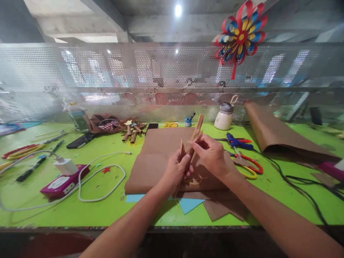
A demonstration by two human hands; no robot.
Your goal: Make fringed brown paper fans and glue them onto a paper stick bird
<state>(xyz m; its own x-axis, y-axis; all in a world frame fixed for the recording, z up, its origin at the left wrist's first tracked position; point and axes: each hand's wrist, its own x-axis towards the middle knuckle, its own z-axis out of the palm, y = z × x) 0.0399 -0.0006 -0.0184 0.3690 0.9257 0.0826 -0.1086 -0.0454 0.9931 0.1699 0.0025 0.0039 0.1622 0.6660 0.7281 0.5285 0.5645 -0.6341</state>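
Observation:
My left hand (179,165) is closed around the lower part of a folded brown paper strip (199,124), whose long end sticks up and to the right. Higher on the same strip, my right hand (211,152) pinches it between thumb and fingers. Yellow string (195,178) loops below my hands. Under them lies a large folded sheet of brown paper (158,150), with light blue paper (190,204) showing from beneath its front edge.
Right of the sheet lie a blue glue gun (239,141) with its black cord and red-yellow scissors (249,166). At left are a purple power strip (64,182), a white cable and a phone (81,140). Rolled brown paper tubes (133,133) and a white flask (224,116) stand behind.

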